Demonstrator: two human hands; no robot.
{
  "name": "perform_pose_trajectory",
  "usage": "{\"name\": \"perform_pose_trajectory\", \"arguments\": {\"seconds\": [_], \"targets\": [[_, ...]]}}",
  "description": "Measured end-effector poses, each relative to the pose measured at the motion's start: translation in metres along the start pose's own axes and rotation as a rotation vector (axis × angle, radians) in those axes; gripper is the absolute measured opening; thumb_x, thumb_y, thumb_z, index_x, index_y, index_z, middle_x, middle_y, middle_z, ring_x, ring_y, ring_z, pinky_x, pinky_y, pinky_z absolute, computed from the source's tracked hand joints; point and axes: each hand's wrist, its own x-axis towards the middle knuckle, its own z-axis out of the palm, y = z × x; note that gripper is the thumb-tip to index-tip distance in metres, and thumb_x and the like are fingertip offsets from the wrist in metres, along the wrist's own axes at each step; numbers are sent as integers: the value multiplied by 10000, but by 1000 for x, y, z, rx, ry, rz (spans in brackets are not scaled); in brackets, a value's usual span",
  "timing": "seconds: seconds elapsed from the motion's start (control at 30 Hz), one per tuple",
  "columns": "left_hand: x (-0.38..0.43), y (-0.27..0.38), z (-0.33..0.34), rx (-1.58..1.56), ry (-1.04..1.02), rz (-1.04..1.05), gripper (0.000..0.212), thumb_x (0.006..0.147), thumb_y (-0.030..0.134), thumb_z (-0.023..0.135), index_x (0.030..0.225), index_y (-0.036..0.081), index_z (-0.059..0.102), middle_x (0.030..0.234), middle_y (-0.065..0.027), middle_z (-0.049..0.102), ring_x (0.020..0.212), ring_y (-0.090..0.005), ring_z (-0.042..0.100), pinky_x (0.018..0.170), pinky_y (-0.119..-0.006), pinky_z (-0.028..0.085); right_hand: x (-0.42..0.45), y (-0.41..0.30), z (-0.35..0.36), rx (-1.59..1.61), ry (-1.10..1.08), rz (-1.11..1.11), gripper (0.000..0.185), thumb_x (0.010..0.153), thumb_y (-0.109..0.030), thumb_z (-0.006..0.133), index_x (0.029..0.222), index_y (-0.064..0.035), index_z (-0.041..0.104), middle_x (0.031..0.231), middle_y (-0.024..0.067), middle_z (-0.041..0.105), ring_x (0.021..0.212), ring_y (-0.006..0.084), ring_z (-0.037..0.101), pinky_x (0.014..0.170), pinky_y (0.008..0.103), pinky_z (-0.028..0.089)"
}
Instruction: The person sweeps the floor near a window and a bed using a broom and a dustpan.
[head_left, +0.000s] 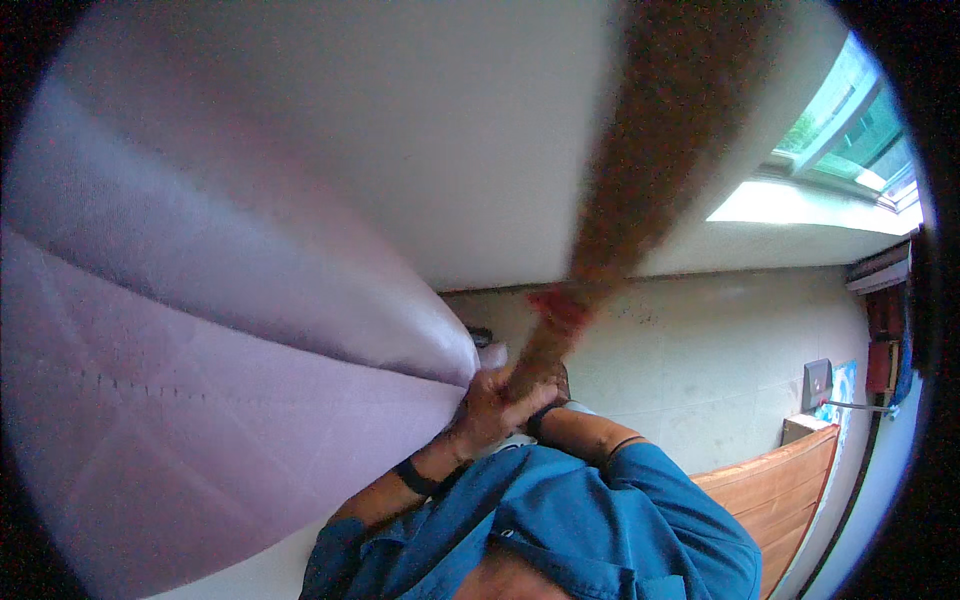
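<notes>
A long brown brush-like object (667, 142), too blurred to name exactly, rises from my hands past the camera. Red binding (560, 311) wraps its narrow lower part. My left hand (487, 412) grips that lower part in front of my waist. Close against it, my right hand (553, 394) is clasped at the same place and partly hidden by the left. Beside my left hand lies the rounded edge of a lilac padded mattress (262, 382) with a quilted surface.
A pale wall or ceiling surface (360, 135) spreads behind the brown object. At the upper right is a window (855, 142). Grey floor-like tiles (690, 352) stretch to the right. A wooden panel (776, 484) stands near my right arm, with a grey box (817, 383) beyond it.
</notes>
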Motion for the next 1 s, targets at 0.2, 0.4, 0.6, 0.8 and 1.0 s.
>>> {"name": "perform_pose_trajectory", "arguments": {"seconds": [0.2,0.4,0.6,0.8,1.0], "targets": [[88,-7,-68,315,262,260,170,855,221,663,886,54,645,742,-13,614,663,-124,571,584,-296,472,-65,-54,-70,-10,20,-51,191,741,-205,598,761,-21,648,675,152,642,653,319,651,598,461,523],[126,12,-180,214,709,100,380,855,410,650,976,51,626,699,-9,570,513,-108,496,444,-274,417,-47,-13,-39,-40,27,-41,245,667,-263,614,748,-33,643,704,175,641,686,355,642,618,476,519],[105,-9,-288,-66,999,152,626,858,449,626,1307,38,481,1170,-118,538,990,-196,515,845,-333,432,-67,-27,-75,81,23,52,241,671,-247,603,736,-17,636,718,200,633,663,378,616,576,488,484],[66,-52,-378,-137,1197,-75,779,865,486,590,1438,42,304,1379,-142,419,1238,-276,420,1034,-433,302,-29,56,-31,185,123,251,267,675,-199,613,865,-13,640,839,204,659,787,354,645,685,431,509],[-10,-109,-441,-122,1165,12,534,912,458,536,1266,57,515,1244,-117,553,1093,-185,524,929,-404,377,-79,0,-112,405,160,473,292,702,-236,597,851,9,653,846,245,651,849,354,647,761,411,508]]}}
